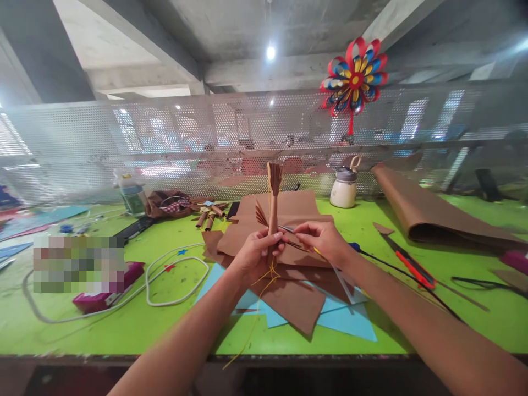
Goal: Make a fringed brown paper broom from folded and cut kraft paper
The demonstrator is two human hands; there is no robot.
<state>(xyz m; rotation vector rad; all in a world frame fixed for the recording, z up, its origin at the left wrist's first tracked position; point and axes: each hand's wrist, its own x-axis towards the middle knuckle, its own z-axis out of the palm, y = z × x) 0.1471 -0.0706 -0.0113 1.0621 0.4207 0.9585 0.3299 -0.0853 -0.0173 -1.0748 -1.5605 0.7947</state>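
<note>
Above the middle of the table, my left hand is closed around an upright roll of brown paper. The roll's top is cut into a fringe, and a pleated brown paper fan juts from its left side. Yellow string is wound near its foot, with a loose end trailing down. Just to the right, my right hand pinches a thin pointed tool whose tip is near the roll; its kind is unclear. Brown paper sheets and light blue paper lie beneath both hands.
A red-and-black utility knife and a folded brown sheet lie right. A white bottle stands behind. Leftward are a white cable, a magenta box and small paper rolls. A perforated screen borders the back.
</note>
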